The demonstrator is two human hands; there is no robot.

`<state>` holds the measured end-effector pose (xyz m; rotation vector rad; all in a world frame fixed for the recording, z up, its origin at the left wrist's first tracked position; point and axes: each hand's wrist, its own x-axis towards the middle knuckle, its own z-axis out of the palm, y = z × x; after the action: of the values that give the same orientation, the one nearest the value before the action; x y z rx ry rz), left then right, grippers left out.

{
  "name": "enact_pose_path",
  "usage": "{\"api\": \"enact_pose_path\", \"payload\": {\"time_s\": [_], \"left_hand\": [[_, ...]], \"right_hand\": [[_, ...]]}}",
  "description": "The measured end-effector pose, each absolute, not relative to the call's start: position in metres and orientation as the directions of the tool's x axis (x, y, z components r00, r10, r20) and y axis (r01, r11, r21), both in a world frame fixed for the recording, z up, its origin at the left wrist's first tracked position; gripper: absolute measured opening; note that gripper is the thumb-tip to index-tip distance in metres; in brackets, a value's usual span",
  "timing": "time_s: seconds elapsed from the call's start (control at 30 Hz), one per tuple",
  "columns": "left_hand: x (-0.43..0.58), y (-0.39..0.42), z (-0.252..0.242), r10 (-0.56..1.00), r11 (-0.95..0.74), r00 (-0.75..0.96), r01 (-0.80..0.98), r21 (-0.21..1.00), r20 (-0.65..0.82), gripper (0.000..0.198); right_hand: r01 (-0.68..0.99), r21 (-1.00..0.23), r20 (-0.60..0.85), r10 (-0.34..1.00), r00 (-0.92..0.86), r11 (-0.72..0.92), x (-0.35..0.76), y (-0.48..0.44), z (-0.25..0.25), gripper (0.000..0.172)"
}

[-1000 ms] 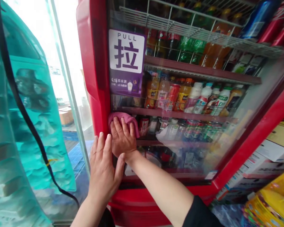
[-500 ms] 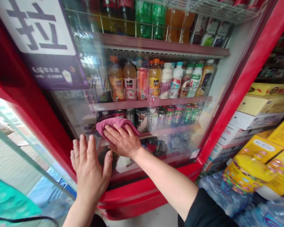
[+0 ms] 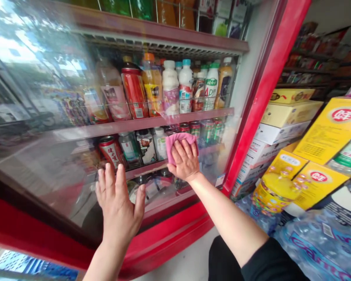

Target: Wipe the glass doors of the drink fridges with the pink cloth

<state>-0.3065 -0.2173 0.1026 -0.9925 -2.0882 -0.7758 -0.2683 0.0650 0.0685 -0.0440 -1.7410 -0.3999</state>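
Observation:
A pink cloth (image 3: 173, 141) lies against the glass door (image 3: 76, 164) of a red-framed drinks fridge. My right hand (image 3: 184, 159) presses it flat onto the pane, fingers spread over the cloth and holding it there. Lower and to the left, my left hand (image 3: 121, 201) is raised with its fingers stretched and palm toward the glass; whether it touches the pane I cannot tell. Behind the glass, bottles stand on the middle shelf, among them a white bottle with a blue cap (image 3: 186, 88). A red can (image 3: 110, 150) is on the shelf below, just above my left fingertips.
At the right stand stacked cartons (image 3: 283, 128), yellow boxes (image 3: 329, 132), a yellow tub (image 3: 273, 191) and plastic-wrapped water bottles (image 3: 324, 242). The red door frame (image 3: 269, 89) edges the glass. A blue crate (image 3: 26, 267) shows at the lower left.
My right hand has moved the cloth rightward across the glass. My left hand stays raised and open. The view has turned to the right, showing more of the stacked boxes.

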Motion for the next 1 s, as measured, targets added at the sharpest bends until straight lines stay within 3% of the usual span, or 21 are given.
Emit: {"api": "enact_pose_path", "payload": {"time_s": [0.17, 0.3, 0.4, 0.5, 0.63, 0.77, 0.87, 1.0], "left_hand": [[-0.299, -0.221, 0.106, 0.414, 0.508, -0.452, 0.835, 0.211, 0.790, 0.091], [-0.297, -0.239, 0.114, 0.386, 0.515, -0.455, 0.828, 0.222, 0.802, 0.091], [-0.298, -0.255, 0.119, 0.375, 0.530, -0.465, 0.817, 0.226, 0.802, 0.092], [-0.299, -0.270, 0.123, 0.368, 0.539, -0.470, 0.811, 0.227, 0.802, 0.091], [-0.302, -0.279, 0.126, 0.363, 0.543, -0.467, 0.810, 0.224, 0.806, 0.092], [-0.303, -0.276, 0.128, 0.369, 0.540, -0.450, 0.816, 0.206, 0.813, 0.094], [-0.302, -0.268, 0.128, 0.382, 0.540, -0.457, 0.816, 0.207, 0.803, 0.095], [-0.299, -0.253, 0.125, 0.404, 0.527, -0.462, 0.823, 0.212, 0.790, 0.095]], "right_hand": [[0.292, 0.103, 0.982, -0.052, -0.180, 0.951, -0.250, 0.093, 0.063, 0.069], [0.317, -0.230, 0.958, 0.271, -0.093, 0.920, -0.266, 0.050, 0.076, 0.079], [0.299, -0.376, 0.921, 0.391, 0.013, 0.877, -0.289, -0.002, 0.093, 0.084], [0.256, -0.289, 0.950, 0.309, -0.041, 0.922, -0.310, -0.052, 0.104, 0.080], [0.203, 0.015, 0.958, 0.045, -0.283, 0.979, -0.322, -0.095, 0.108, 0.068], [0.046, 0.257, 0.836, -0.198, -0.512, 0.965, -0.311, -0.093, 0.118, 0.059], [-0.013, 0.307, 0.782, -0.260, -0.566, 0.952, -0.299, -0.066, 0.125, 0.059], [0.039, 0.261, 0.823, -0.201, -0.531, 0.965, -0.290, -0.018, 0.119, 0.061]]}}
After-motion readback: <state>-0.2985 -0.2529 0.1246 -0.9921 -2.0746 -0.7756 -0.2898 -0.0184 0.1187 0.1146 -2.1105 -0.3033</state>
